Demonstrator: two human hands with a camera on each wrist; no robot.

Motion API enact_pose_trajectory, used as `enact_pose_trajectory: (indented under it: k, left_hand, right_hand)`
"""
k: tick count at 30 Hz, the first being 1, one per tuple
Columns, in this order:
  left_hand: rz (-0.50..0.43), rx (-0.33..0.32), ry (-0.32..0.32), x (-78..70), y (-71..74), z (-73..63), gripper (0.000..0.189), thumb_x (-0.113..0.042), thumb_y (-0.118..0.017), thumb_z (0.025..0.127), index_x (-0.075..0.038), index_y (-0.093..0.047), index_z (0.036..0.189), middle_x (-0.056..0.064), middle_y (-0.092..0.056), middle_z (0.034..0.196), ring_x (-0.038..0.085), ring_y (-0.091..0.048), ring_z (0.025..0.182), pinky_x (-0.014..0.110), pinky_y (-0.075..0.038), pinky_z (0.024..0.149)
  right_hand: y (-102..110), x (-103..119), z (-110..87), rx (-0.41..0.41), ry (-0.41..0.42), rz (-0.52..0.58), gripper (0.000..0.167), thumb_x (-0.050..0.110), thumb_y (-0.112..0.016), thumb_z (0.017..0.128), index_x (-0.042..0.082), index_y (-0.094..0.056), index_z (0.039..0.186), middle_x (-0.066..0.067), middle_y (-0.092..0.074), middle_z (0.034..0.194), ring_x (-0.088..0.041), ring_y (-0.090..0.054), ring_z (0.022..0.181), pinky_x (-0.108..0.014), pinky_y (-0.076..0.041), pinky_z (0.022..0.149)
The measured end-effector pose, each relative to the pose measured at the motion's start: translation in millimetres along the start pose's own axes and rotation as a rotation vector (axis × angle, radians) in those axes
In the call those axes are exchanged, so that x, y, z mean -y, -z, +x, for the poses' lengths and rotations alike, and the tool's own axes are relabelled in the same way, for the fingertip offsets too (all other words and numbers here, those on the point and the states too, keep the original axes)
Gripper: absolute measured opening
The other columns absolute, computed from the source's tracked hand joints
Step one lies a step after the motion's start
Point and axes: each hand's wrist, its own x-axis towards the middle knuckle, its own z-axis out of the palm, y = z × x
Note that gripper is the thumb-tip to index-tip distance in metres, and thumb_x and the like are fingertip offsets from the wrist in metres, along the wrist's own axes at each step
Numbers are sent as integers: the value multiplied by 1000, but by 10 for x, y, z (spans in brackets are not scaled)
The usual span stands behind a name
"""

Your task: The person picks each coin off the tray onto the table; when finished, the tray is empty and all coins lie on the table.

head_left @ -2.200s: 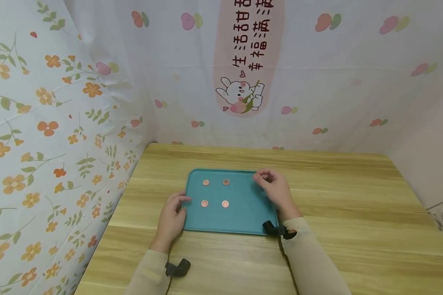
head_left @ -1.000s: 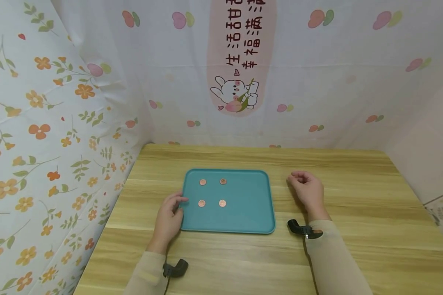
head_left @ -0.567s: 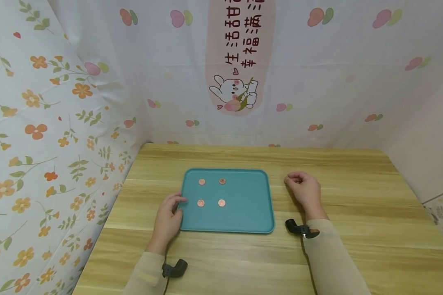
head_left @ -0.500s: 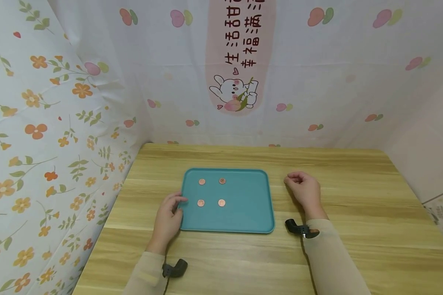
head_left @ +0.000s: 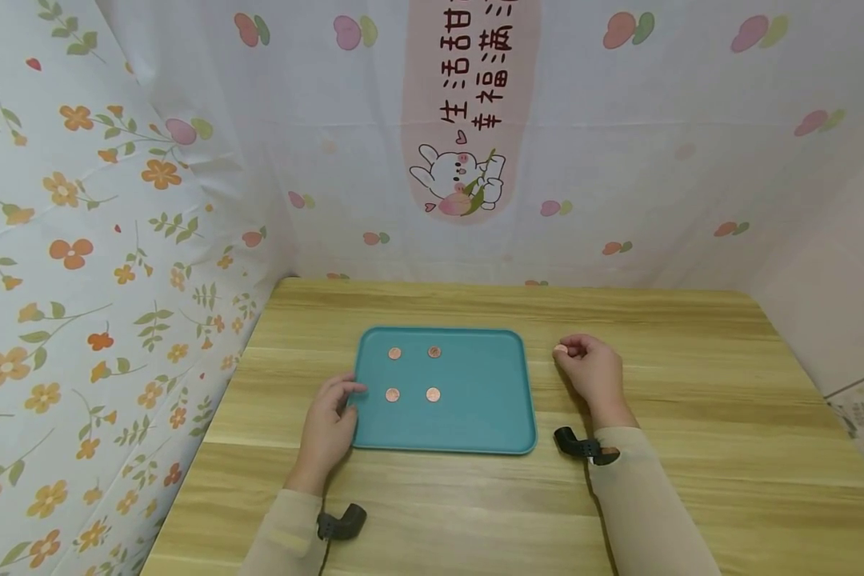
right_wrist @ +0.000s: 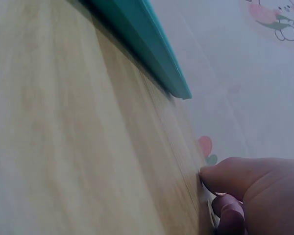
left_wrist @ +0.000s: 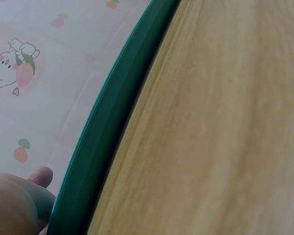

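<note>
In the head view a teal tray (head_left: pixel 482 400) lies on the wooden table, bearing several copper coins (head_left: pixel 434 394) set out in two rows of two on its left half. Right of the tray, close over the table, my right hand (head_left: pixel 594 372) pinches another copper coin (head_left: pixel 561 349) between thumb and fingertips. The right wrist view shows that coin's thin edge (right_wrist: pixel 211 214) at the fingertips, beside the table surface. My left hand (head_left: pixel 331 420) rests at the tray's left edge, its fingers loosely bent and one reaching over the rim. Part of it shows beside the tray wall (left_wrist: pixel 105 112) in the left wrist view.
The wooden table (head_left: pixel 691 416) extends to both sides of the tray. A printed cloth (head_left: pixel 619 160) hangs behind it, and a flowered cloth (head_left: pixel 86 320) runs along the left. Each wrist wears a black camera mount (head_left: pixel 342 524).
My right hand has moved from the tray's upper right corner to the table on its right, and a coin now shows at its fingertips. The left hand stays at the tray edge.
</note>
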Motion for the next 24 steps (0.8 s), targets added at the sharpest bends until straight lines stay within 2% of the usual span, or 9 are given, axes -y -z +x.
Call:
enact_pose_trajectory:
  k: [7,24]
  left_hand:
    - [-12,3,6,-6,-4,1,35,20,-55,90,1,-74,113,16,-58,147,36,-53,142,43,-44,119]
    - [-23,7,5,11,-7,2,33,19,-58,91,1,-74,113,16,-57,147,36,-52,143,44,-43,120]
  right_hand:
    - [20,3,21,31,-5,-12,21,18,-76,96,1,-78,108,-10,-73,92,-21,-64,81,-31,-51,75]
    - [26,14,25,50,-33,5,26,20,-76,97,1,-75,114,-11,-70,97,-25,-65,85,-37,-53,80]
